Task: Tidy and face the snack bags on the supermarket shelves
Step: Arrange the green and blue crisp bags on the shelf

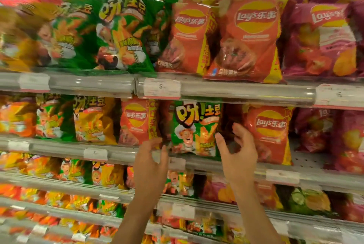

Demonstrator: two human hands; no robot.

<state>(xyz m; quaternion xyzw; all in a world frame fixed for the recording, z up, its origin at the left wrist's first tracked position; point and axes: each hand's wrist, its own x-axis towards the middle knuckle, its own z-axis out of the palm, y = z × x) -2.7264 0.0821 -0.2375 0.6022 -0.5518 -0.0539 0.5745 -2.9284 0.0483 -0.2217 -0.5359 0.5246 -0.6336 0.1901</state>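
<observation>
Both hands are up at the second shelf [122,156], flanking a green bag [194,129] that stands among the orange bags [268,131]. The left hand [151,163] curls at the green bag's lower corner, seemingly touching it, while the right hand [236,151] is spread wide, holding nothing. A one-sided tug could tip the green bag forward off the shelf, or drag the neighbouring orange bags askew.

Green snack bag among red ones

The green bag [194,129] stands up on the second shelf [118,154], between two red bags, face forward.
</observation>
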